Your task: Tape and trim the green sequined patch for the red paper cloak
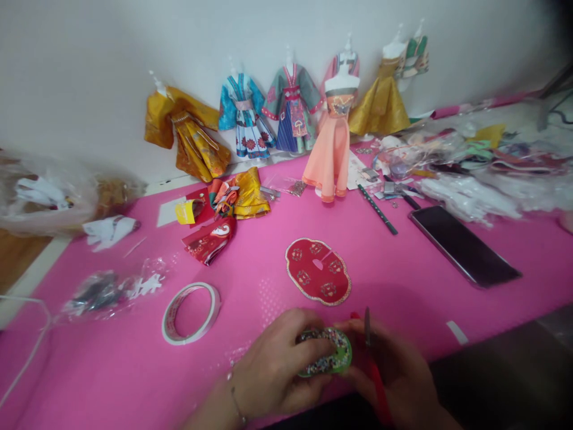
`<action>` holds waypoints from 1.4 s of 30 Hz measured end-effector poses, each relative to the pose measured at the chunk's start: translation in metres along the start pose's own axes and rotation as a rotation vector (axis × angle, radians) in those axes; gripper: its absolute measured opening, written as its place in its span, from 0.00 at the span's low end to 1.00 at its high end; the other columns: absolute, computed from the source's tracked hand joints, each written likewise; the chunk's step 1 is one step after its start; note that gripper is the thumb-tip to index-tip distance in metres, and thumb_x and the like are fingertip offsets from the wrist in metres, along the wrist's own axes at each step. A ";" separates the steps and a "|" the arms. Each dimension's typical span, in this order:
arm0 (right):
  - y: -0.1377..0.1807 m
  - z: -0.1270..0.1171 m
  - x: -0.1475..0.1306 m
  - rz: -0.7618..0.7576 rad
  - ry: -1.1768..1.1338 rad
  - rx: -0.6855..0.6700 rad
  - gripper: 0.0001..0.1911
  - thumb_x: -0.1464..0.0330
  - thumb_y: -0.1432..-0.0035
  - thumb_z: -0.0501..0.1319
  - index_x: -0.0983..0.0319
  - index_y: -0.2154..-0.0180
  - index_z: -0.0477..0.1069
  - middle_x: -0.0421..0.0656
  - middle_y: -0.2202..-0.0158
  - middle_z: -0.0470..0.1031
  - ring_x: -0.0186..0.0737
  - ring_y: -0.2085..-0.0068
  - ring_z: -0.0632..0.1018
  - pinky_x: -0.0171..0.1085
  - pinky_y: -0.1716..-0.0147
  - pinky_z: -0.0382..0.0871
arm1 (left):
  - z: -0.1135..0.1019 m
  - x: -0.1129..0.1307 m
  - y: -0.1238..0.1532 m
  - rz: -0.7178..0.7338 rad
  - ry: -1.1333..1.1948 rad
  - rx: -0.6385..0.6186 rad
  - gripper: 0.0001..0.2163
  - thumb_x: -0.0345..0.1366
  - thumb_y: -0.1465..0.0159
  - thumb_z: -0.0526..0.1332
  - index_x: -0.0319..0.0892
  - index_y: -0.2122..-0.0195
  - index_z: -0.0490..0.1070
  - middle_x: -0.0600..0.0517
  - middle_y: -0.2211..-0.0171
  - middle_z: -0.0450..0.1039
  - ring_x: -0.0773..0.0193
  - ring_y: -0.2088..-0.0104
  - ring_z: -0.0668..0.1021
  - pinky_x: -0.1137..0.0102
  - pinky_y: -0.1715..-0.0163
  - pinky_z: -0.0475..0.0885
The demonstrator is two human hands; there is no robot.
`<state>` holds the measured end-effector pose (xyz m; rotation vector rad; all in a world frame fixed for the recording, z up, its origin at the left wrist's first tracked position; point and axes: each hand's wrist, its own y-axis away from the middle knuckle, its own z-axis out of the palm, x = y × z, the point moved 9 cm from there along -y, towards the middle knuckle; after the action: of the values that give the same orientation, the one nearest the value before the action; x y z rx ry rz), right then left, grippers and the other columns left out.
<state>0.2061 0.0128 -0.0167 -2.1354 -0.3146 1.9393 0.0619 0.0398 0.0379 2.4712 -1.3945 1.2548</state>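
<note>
My left hand is wrapped over a small green-rimmed round container full of tiny multicoloured beads, its fingers bent across the top. My right hand is closed around red-handled scissors, whose dark blade tip points up, away from me. Its fingertips also meet the container's right edge. Just beyond both hands lies a flat red scalloped fabric piece with gold motifs, a pale trimmed edge and a slit running to a hole. Part of the container is hidden under my left fingers.
A tape roll lies left on the pink table. A phone and a dark dotted pen are to the right. Dressed miniature mannequins line the wall. Folded doll clothes and plastic bags lie about.
</note>
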 end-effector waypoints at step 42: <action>0.002 0.001 0.007 0.023 -0.068 0.005 0.31 0.73 0.46 0.73 0.46 0.44 0.71 0.40 0.53 0.83 0.42 0.56 0.85 0.33 0.55 0.80 | -0.001 0.000 -0.001 0.015 0.027 0.022 0.17 0.26 0.36 0.63 0.44 0.47 0.67 0.44 0.53 0.74 0.59 0.57 0.78 0.67 0.59 0.77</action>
<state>0.2058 0.0128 -0.0237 -2.0816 -0.2989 2.0267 0.0622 0.0410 0.0392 2.4530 -1.4025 1.3081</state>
